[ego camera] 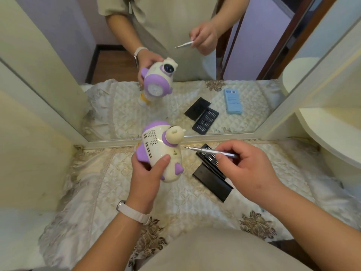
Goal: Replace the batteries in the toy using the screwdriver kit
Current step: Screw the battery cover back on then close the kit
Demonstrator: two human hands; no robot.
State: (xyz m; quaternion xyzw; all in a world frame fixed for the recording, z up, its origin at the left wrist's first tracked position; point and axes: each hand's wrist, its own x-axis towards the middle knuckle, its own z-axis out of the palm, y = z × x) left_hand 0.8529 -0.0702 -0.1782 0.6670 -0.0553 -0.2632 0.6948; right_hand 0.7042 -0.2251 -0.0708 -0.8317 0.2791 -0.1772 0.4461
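Glossy plastic toy, slim metal screwdriver

A quilted floral cloth spreads beneath both hands; beyond them stands a mirror, reflecting a pale blue box.

The toy is glossy cream plastic with matt lilac trim. The screwdriver has a smooth brushed-metal shaft. The kit case is matt black plastic (its bits glint like steel). Quilted, satin-sheened cloth covers the worktop; the mirror is polished glass.
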